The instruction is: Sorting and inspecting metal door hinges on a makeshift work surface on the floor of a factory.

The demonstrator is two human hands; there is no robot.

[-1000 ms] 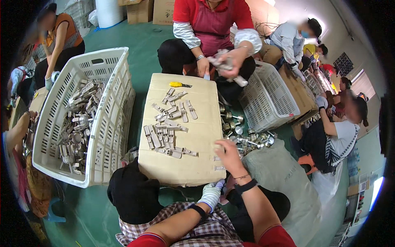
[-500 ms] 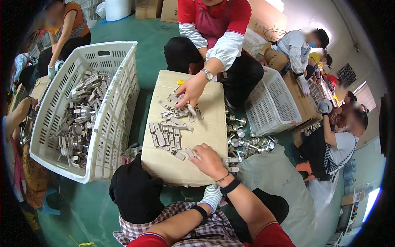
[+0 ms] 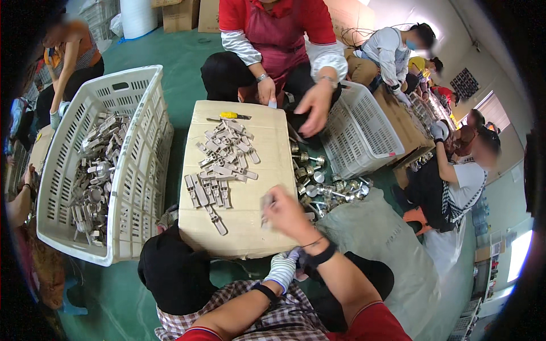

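Over the right part of the cardboard-topped work surface [image 3: 244, 241] my right hand [image 3: 289, 216] is slightly blurred, with its fingers closed on a small grey elongated part [image 3: 265, 206]. My left hand [image 3: 282, 271], in a striped glove, is low at the near edge; its fingers look curled, and what they hold is hidden. Left of my right hand, several flat grey lever-like parts [image 3: 210, 190] lie in rows, with one [image 3: 216, 221] nearer me. Behind them is a loose pile of similar parts [image 3: 227, 142].
A yellow-handled cutter [image 3: 230, 115] lies at the far edge. Across from me sits a co-worker, one hand [image 3: 317, 108] blurred. A white crate [image 3: 122, 199] of grey parts stands left. Metal round-headed pieces [image 3: 318, 193], a pale sack [image 3: 375, 238] and another crate [image 3: 364, 131] are right.
My right hand has lifted off the cardboard with a grey part. The co-worker's hand has left the pile and moved right. The view has shifted slightly.
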